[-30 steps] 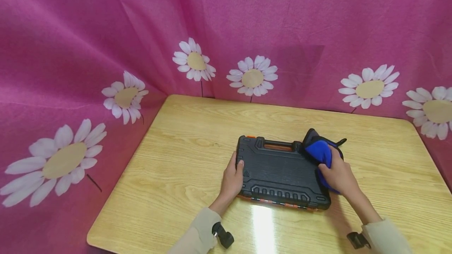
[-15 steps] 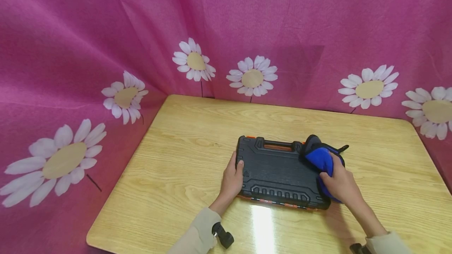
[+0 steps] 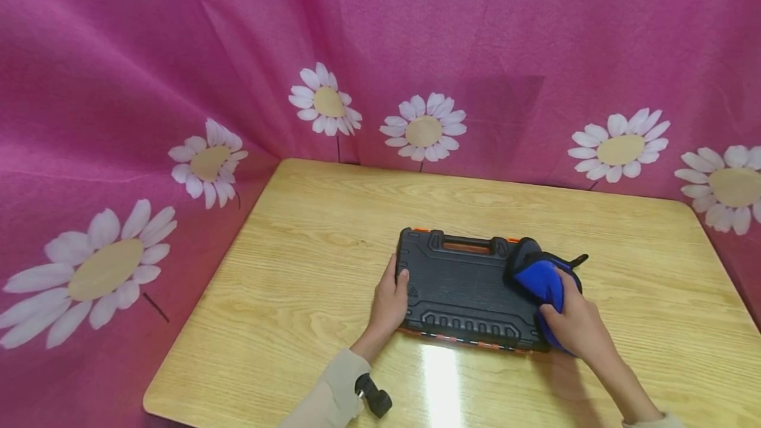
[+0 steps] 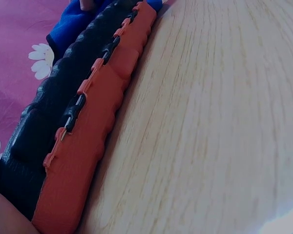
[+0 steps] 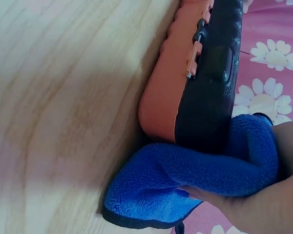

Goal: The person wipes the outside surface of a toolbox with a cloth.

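Note:
A black plastic carrying case (image 3: 458, 289) lies flat on the table, its handle at the far side. In the left wrist view the lower half (image 4: 83, 141) is orange, with hinges along the near side. My left hand (image 3: 389, 301) grips the case's left end, thumb on the top edge. My right hand (image 3: 579, 322) holds a folded blue cloth (image 3: 543, 283) with black trim against the right end. The right wrist view shows the fuzzy cloth (image 5: 205, 173) bent around that end, one fold reaching down to the tabletop. Several right fingers are hidden by the cloth.
The wood-grain table (image 3: 309, 230) has rounded corners. A pink curtain (image 3: 380, 32) with large daisies hangs behind it and along the left. A black strap device (image 3: 374, 396) is on the left wrist. Light glares on the tabletop in front of the case.
My right hand has slid the blue cloth toward me along the case's right end, and the cloth's far flap has come nearer too. The left hand and the case stay nearly still.

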Motion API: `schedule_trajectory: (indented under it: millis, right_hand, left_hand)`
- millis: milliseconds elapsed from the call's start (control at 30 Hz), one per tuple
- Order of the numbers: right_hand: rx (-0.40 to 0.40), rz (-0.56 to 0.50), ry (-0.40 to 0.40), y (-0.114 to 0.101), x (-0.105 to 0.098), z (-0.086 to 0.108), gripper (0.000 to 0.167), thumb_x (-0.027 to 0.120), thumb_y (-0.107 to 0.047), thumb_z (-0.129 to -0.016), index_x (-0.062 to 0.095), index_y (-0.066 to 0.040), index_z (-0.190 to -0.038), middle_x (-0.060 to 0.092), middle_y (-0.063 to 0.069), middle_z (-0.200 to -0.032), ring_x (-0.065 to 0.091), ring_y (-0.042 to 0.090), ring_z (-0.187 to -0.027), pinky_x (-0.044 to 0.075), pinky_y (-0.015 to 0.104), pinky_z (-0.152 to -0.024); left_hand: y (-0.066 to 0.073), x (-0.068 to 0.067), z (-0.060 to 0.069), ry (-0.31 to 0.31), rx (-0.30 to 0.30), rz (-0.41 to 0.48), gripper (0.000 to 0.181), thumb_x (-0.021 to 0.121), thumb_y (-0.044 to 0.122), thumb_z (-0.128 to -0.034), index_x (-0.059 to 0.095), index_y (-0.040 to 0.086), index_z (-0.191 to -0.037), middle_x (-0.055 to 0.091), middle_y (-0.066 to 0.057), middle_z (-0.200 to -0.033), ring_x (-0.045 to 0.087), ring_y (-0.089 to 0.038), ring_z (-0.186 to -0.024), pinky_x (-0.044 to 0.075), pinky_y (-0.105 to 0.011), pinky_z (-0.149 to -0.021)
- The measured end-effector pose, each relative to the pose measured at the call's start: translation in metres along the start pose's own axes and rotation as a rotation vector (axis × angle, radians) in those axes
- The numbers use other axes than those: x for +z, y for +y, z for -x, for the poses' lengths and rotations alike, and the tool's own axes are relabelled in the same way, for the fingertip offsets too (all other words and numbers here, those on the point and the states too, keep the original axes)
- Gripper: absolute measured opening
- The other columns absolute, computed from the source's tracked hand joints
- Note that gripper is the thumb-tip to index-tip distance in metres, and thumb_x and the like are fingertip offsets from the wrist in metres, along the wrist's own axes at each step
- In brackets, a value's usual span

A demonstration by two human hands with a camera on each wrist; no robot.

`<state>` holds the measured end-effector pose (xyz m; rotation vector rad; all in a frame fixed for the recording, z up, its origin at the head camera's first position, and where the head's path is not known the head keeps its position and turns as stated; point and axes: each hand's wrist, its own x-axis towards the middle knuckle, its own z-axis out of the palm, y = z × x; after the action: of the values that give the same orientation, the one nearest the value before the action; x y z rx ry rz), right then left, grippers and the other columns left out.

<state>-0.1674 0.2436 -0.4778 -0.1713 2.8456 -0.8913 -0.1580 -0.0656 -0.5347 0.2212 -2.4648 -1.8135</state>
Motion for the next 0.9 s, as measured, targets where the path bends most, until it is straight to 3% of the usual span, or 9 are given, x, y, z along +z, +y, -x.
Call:
schedule_trajectory:
  millis: [900]
  right_hand:
    - [0.018, 0.004, -0.011, 0.002, 0.005, 0.030, 0.073, 0.059, -0.007, -0.092, 0.019, 0.011, -0.150, 0.043, 0.050, -0.128, 0.055, 0.064, -0.104, 0.049, 0.069, -0.079]
  left_hand:
    - [-0.001, 0.000, -0.001, 0.002, -0.007, -0.005, 0.055, 0.038, 0.021, -0.1089, 0.021, 0.003, -0.159, 0.030, -0.015, -0.159, 0.027, -0.032, -0.145, 0.025, -0.050, -0.116]
